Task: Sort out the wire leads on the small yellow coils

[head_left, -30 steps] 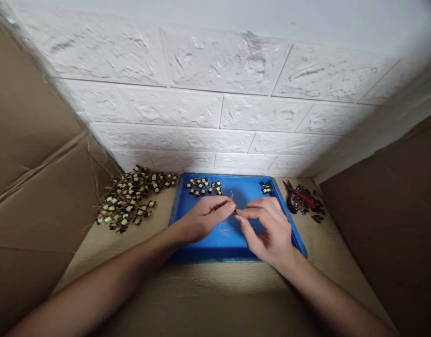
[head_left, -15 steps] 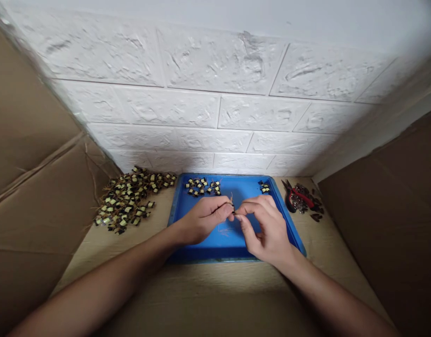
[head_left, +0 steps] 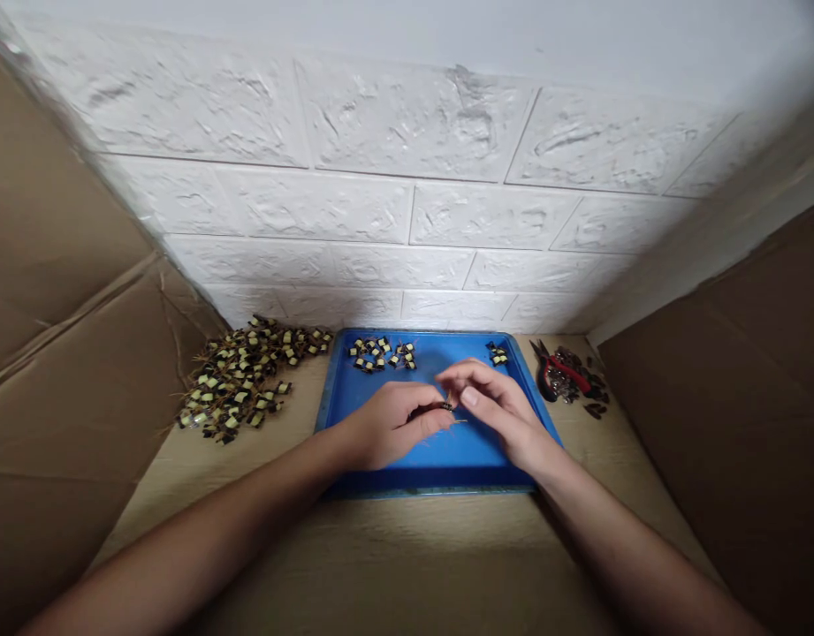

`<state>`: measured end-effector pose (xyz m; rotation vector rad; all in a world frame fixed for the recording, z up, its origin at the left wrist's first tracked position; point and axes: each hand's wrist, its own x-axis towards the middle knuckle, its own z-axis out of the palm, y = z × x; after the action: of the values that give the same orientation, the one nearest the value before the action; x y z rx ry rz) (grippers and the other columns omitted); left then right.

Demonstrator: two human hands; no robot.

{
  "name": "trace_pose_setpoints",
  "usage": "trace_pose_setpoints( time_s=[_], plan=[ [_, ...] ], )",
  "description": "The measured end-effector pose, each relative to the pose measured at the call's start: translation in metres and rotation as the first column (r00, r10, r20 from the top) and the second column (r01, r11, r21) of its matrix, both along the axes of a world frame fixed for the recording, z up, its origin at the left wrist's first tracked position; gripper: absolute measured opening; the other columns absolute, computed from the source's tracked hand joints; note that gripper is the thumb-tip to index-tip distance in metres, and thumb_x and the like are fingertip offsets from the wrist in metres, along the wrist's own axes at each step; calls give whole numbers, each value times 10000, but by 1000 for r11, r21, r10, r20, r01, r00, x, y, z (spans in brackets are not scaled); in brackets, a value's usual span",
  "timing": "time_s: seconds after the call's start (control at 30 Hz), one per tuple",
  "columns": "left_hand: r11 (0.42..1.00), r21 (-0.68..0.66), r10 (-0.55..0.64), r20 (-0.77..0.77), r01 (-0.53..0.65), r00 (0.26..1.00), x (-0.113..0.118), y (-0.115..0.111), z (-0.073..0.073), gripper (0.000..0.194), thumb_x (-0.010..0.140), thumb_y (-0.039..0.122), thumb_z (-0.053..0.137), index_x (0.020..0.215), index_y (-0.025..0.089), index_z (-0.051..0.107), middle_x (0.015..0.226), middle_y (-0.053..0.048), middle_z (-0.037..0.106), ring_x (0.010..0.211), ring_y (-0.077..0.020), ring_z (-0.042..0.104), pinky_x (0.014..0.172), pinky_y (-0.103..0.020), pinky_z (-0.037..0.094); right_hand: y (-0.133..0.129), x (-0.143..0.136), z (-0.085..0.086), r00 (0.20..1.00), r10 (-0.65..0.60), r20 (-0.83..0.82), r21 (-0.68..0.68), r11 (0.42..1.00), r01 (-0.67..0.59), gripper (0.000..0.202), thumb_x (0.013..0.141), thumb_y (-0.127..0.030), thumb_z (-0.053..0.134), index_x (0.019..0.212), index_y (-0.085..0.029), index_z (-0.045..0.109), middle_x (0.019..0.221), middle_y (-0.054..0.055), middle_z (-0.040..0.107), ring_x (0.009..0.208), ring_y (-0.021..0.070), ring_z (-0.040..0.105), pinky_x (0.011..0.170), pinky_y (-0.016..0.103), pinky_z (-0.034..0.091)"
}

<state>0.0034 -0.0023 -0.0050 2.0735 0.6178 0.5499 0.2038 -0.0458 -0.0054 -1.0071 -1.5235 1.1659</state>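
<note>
A small component (head_left: 447, 406) sits above the blue tray (head_left: 433, 481), pinched between the thumb and fingers of the left hand (head_left: 386, 426). Its visible end is black with paler spots; thin coppery wires rise from it, and a yellowish strand juts out just below. Much of its body is hidden. The right hand (head_left: 505, 411) curves close beside it; whether those fingers grip a wire, I cannot tell.

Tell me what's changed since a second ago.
The right hand has shifted its fingers up, the forefinger no longer meeting the thumb; whether it grips anything is unclear. The left hand has dipped its thumb down and right, still holding the small part. The heap, tray and pliers stay put.
</note>
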Motion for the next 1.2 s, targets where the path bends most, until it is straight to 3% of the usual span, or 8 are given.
trace_pose_setpoints(
  time_s=[0.23, 0.6, 0.97, 1.2],
  plan=[
    [1000, 24, 12, -1, -12, 1000, 0, -2, 1, 326, 984, 344, 514, 737, 141, 575, 672, 31, 505, 639, -95, 454, 609, -218, 337, 2, -3, 3, 998, -21, -63, -77, 997, 17, 231, 843, -388, 756, 749, -195, 674, 751, 8, 644, 714, 154, 573, 689, 288, 460],
    [978, 158, 121, 117, -139, 986, -1, -1, 5, 245, 986, 275, 523, 849, 141, 676, 730, -2, 579, 672, -108, 505, 645, -226, 374, 5, -1, -2, 981, -84, -177, -184, 982, 51, 188, 807, -378, 794, 810, -195, 751, 726, 13, 684, 688, 147, 590, 692, 291, 493],
    [985, 171, 9, 76, -22, 997, -3, 1, 2, 316, 1013, 317, 497, 800, 132, 640, 728, -4, 547, 689, -114, 502, 656, -228, 375, 4, 2, 2, 995, 46, -94, -173, 983, -62, 262, 863, -430, 728, 797, -185, 663, 733, -3, 603, 682, 140, 519, 669, 282, 405],
    [986, 166, 4, 122, -24, 993, -5, 3, 1, 254, 1009, 279, 511, 915, 129, 694, 794, -28, 623, 738, -120, 563, 694, -222, 409, 4, -2, 4, 992, 54, -118, -155, 985, -72, 265, 887, -420, 704, 790, -183, 639, 739, 8, 599, 711, 149, 522, 701, 284, 409]
  ],
)
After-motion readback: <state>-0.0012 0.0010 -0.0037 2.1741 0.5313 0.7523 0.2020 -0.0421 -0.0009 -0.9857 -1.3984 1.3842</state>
